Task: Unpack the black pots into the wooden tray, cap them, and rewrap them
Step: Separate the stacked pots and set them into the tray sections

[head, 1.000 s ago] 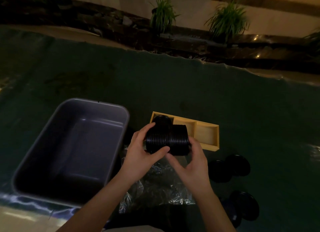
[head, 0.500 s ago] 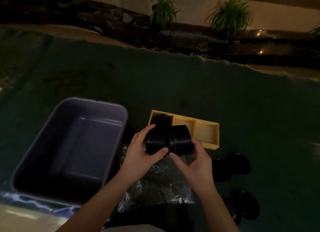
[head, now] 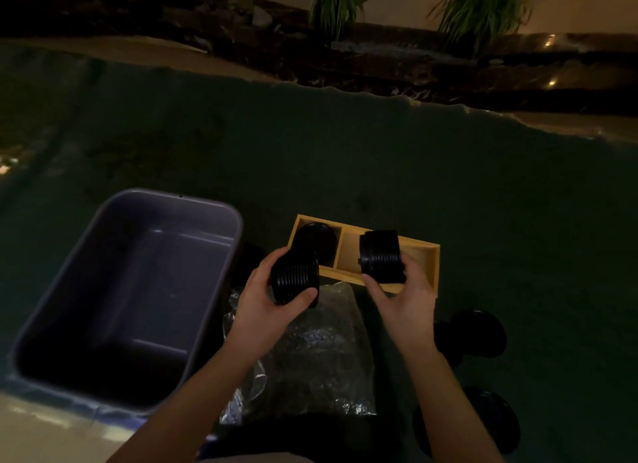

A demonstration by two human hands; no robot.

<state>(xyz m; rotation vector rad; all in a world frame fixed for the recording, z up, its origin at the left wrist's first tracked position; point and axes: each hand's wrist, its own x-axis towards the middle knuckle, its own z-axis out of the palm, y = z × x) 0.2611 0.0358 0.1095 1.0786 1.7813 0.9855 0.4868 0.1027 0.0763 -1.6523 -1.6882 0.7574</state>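
At nine o'clock from the hands sits a grey plastic tub [head: 127, 290] on the dark green cloth [head: 379, 159], its inside dim. Just right of it, the left hand [head: 272, 304] wraps thumb and fingers around a ribbed stack of black pots [head: 295, 281] lying on its side, held above a sheet of crinkled clear wrap [head: 317, 352] at six o'clock from the hand. At twelve o'clock from that stack stands the wooden tray [head: 348, 274], divided into compartments; one black pot [head: 314, 238] sits in its leftmost compartment. The right hand [head: 404, 297] grips a second ribbed stack of pots [head: 381, 257], fingers closed on its near side, holding it over the tray's middle and right compartments, apart from the left stack. At four o'clock from the right hand, black round lids [head: 473, 335] lie on the cloth, with more [head: 493, 417] nearer the bottom edge. Leafy plants [head: 476, 10] stand at twelve o'clock, well beyond the cloth.
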